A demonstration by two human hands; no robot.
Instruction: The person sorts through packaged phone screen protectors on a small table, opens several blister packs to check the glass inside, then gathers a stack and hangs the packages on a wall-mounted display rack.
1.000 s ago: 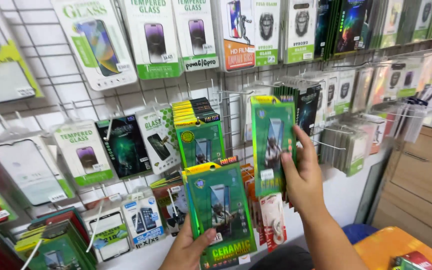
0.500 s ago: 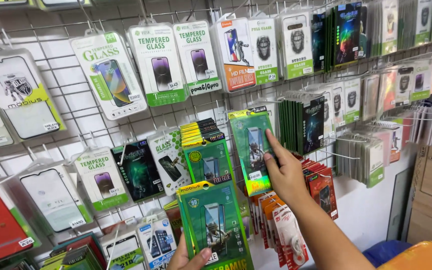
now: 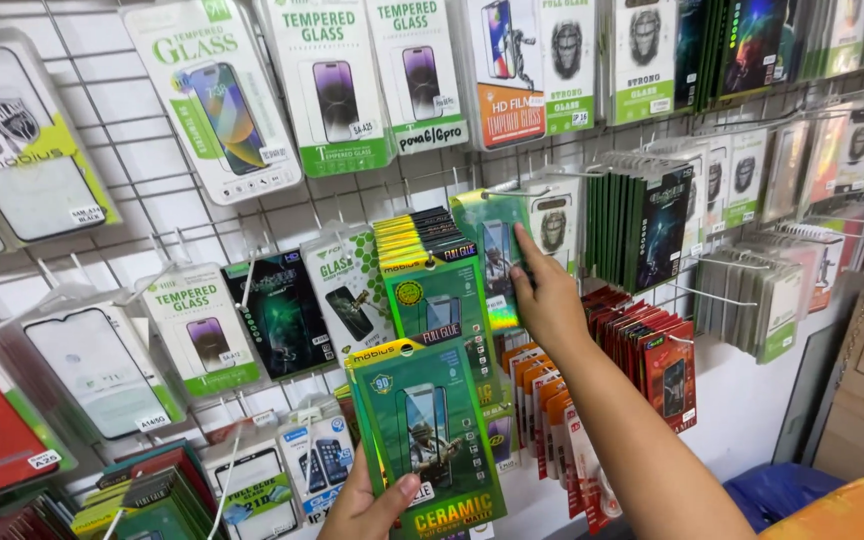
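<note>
Two hands (image 3: 367, 505) (image 3: 547, 295), two held green packets (image 3: 432, 440) (image 3: 487, 255), one wire rack (image 3: 132, 190)

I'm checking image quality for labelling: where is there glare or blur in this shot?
Head view: evenly lit and mostly sharp; glare streaks the shiny green pack under the right hand and the clear sleeves at left; the green pack held by the left hand is sharp; the hanging packs at far right look soft.
</note>
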